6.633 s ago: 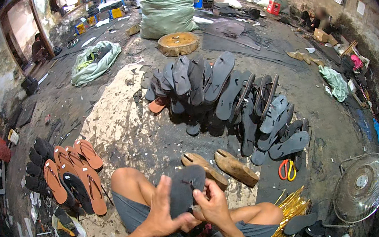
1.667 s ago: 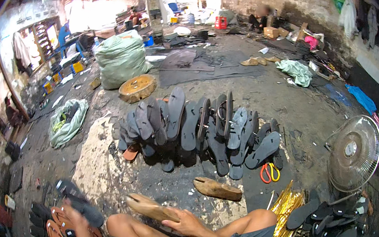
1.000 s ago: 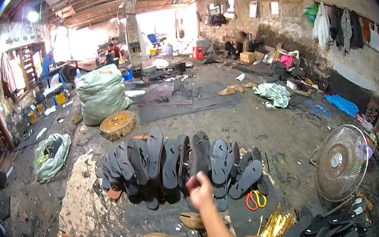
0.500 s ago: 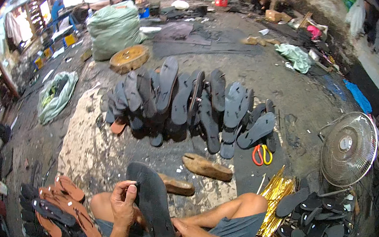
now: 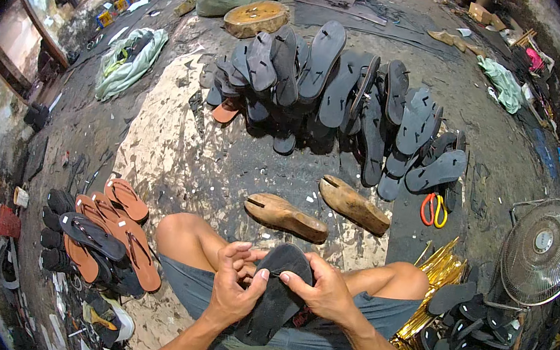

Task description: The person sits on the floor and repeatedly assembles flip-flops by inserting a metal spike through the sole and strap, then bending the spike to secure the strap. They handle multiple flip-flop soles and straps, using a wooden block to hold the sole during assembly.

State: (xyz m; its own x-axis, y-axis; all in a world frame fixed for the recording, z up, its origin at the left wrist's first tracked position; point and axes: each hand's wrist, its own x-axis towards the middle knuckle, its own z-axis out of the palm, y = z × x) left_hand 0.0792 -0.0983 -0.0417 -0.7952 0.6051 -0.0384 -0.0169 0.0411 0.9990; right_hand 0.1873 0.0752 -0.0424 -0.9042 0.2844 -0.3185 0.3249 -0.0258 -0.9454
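Above my lap a black flip-flop sole lies tilted, its rounded end pointing away from me. My left hand is at its left edge, thumb tip near a small slit or strap end on the upper face and fingers curled. My right hand grips the right edge, thumb on top, fingers partly hidden behind. Two wooden shoe lasts, a nearer one and a farther one, lie just beyond my crossed legs. Past them stands a row of dark soles with strap ends poking through.
Scissors with red and yellow handles lie right of the lasts. Brown and black flip-flops are piled at left. Gold strips, black straps and soles, and a fan are at right. Behind the row sits a round wooden block.
My right hand has moved from the sole's near end up to its far end, beside my left. The sole has come closer to my body and turned. The view has tipped downward and left.
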